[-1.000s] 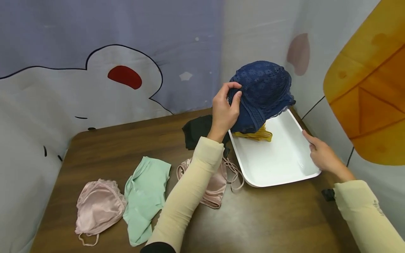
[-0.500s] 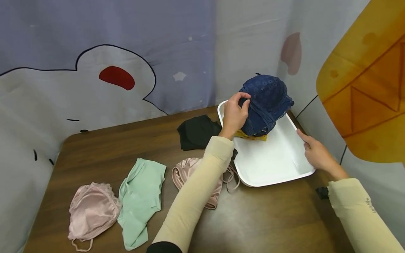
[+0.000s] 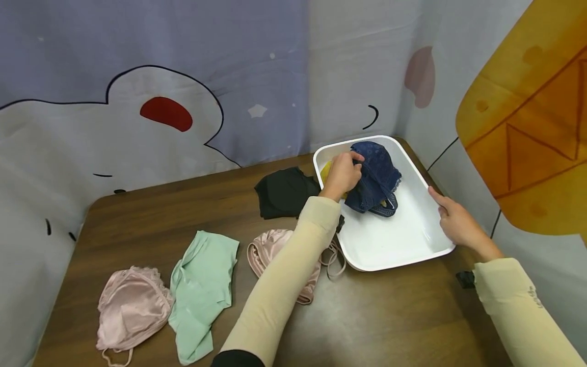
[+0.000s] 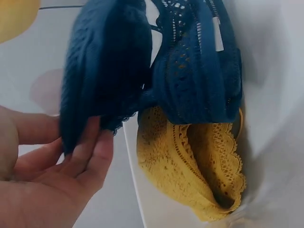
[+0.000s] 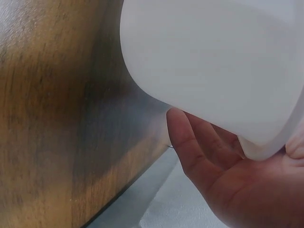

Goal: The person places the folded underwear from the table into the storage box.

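In the head view, my left hand [image 3: 343, 175] pinches the edge of a navy lace bra [image 3: 373, 176] low inside a white tray [image 3: 385, 250]. The left wrist view shows one padded cup between thumb and fingers, the rest folded beside it. Under the navy bra lies a mustard-yellow lace bra [image 4: 185, 171], mostly covered from above. My right hand [image 3: 463, 224] grips the tray's right wall, thumb at the rim; the right wrist view has its fingers [image 5: 183, 137] against the outer side.
Left of the tray on the wooden table [image 3: 380, 316] lie a folded black garment [image 3: 286, 193], a pink satin garment with thin straps [image 3: 270, 244], a mint-green garment [image 3: 202, 290] and a pink lace-edged bra [image 3: 135, 308]. Printed curtains [image 3: 257, 61] hang right behind and beside the table.
My left hand has lowered the navy bra from above the tray's back into it, over the yellow bra. The right hand keeps its grip on the tray. The head view has shifted slightly.
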A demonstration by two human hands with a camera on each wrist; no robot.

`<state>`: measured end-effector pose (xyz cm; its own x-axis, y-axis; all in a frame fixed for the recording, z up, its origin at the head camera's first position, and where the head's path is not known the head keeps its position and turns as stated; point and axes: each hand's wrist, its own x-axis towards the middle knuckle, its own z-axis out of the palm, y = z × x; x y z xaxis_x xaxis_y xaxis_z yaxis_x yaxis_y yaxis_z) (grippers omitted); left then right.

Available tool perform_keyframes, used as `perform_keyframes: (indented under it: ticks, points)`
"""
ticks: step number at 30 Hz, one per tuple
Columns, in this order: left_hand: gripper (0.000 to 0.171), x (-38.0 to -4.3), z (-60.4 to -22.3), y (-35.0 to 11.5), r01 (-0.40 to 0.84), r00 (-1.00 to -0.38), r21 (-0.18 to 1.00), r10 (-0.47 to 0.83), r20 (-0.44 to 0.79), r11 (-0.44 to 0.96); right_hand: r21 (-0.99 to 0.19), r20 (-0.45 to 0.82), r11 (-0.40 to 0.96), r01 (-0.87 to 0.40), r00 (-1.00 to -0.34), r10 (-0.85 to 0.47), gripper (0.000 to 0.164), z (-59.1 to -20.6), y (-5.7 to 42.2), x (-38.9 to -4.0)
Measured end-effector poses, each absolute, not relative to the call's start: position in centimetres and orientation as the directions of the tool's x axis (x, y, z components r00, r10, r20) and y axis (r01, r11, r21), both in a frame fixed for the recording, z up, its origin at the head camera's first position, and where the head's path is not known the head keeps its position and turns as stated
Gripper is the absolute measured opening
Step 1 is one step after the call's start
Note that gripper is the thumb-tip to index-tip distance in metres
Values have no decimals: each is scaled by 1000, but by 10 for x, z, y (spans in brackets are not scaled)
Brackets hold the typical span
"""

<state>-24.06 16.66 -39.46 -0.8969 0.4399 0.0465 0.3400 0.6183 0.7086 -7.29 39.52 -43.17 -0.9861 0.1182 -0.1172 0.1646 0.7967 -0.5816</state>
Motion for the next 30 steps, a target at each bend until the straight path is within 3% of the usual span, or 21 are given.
perform_keyframes:
  ticks: [6, 11, 20, 30]
  points:
    - [37, -242, -399, 171, 258, -835, 689, 515, -193, 677, -589, -118, 792, 164, -986, 116, 52, -433, 394, -73]
    - [49, -243, -405, 169, 274, -784, 671, 564, -259, 689, -595, -128, 788, 160, -986, 103, 53, -434, 392, -78]
    - [46, -251, -393, 157, 293, -769, 702, 597, -231, 650, -600, -126, 787, 143, -988, 83, 52, -435, 395, -85]
    - [33, -267, -367, 118, 261, -869, 755, 487, -89, 602, -592, -115, 797, 118, -991, 62, 50, -433, 405, -86]
